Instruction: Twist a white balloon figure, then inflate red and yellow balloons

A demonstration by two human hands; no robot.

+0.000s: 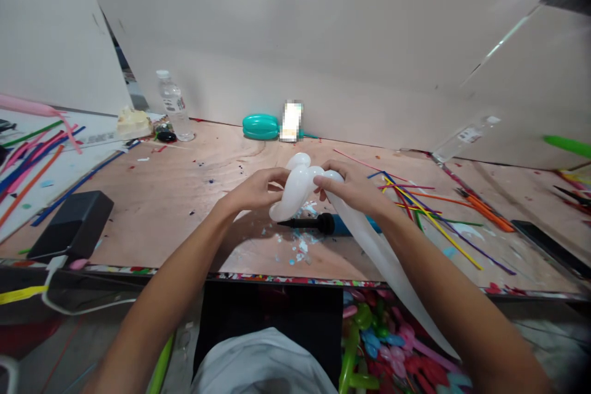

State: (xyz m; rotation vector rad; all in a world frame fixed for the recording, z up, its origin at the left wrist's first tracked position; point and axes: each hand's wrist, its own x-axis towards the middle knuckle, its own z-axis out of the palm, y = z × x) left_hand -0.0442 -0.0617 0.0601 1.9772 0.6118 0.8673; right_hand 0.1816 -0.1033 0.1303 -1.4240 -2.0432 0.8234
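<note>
A long white balloon [298,188], twisted into several bubbles at one end, is held above the table in both hands. My left hand [261,188] closes on the bubbles from the left; its fingertips are partly hidden behind them. With thumb and fingers, my right hand [346,184] grips the balloon beside a twist, and the long untwisted tail runs down under the right forearm past the table edge. Below the hands lies a balloon pump [339,224] with a black nozzle and blue barrel, its right end hidden by the balloon and arm.
Uninflated balloons [429,209] and orange-handled pliers [489,212] lie right, near a phone [549,246]. A teal balloon [261,127] rests against the back panel. A water bottle [175,108] and a black box [71,225] stand left. Finished balloons [397,345] fill the space below the table.
</note>
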